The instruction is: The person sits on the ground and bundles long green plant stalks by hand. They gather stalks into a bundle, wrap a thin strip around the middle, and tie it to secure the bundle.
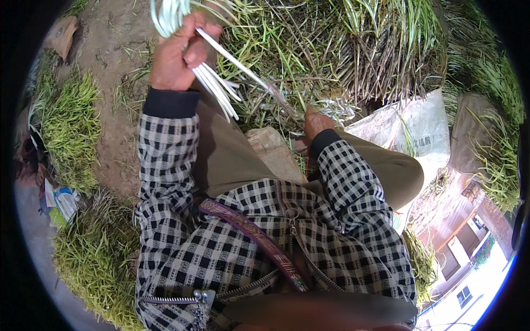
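Note:
At the upper left, my left hand (pixel 176 56) is closed around a bunch of white stalks (pixel 213 89), which look like scallions or green garlic. Their pale green leaves (pixel 169 16) rise above the fist, and the cut-looking white ends fan out below it. One single stalk (pixel 236 60) slants down to the right, its lower end brown with loose skin. At that brown end is my right hand (pixel 319 124), its fingers curled and partly hidden. Green leaves and peeled skins (pixel 265 109) lie heaped between the hands.
A large pile of long-leaved stalks (pixel 385 53) lies ahead. A white woven sack (pixel 414 124) with printing is by my right knee. Green bundles (pixel 68 128) stand on the bare soil (pixel 112 157) at left. A pale block (pixel 273 151) sits between my legs.

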The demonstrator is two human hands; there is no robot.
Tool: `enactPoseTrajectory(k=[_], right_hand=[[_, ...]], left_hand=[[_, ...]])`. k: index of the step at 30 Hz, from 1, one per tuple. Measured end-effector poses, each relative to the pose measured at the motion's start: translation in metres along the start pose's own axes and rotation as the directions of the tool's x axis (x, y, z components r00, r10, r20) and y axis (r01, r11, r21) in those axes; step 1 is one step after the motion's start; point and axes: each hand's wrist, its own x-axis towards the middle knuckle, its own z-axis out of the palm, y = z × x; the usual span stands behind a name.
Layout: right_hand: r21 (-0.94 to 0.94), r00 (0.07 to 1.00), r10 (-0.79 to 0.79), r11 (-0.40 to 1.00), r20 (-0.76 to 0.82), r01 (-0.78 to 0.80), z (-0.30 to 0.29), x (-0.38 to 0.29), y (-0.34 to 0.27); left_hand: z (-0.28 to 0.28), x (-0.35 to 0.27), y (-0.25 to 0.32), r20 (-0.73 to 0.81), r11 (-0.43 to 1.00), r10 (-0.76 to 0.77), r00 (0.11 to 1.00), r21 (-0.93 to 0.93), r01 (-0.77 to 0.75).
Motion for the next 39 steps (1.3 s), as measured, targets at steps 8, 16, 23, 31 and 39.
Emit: enactPoseTrajectory(k=[8,16,23,31,39], right_hand=[[-0.089,0.991,0.051,0.994,-0.122,-0.062,0.03,0.011,0.022],[-0.15,0.992,0.116,0.981,-0.039,-0.121,0.019,0.014,0.027],[0.417,0.896,-0.198,0.83,-0.398,0.369,-0.08,-0.012,-0.003],[0.792,0.908,-0.358,0.478,-0.219,0.38,-0.063,-0.022,-0.03],[0.936,0.928,-0.186,0.087,-0.322,0.342,-0.072,-0.019,-0.047]], left_hand=[[-0.008,0.017,0.055,0.075,0.996,0.064,0.995,-0.067,-0.059],[-0.022,0.025,0.063,0.009,0.983,0.127,0.992,-0.137,-0.125],[-0.016,0.023,-0.005,-0.031,0.978,-0.098,0.995,-0.186,0.09],[-0.012,0.029,-0.038,0.064,0.963,-0.167,0.984,-0.202,0.177],[0.019,0.011,-0.066,-0.084,0.973,-0.229,0.97,-0.042,0.226]])
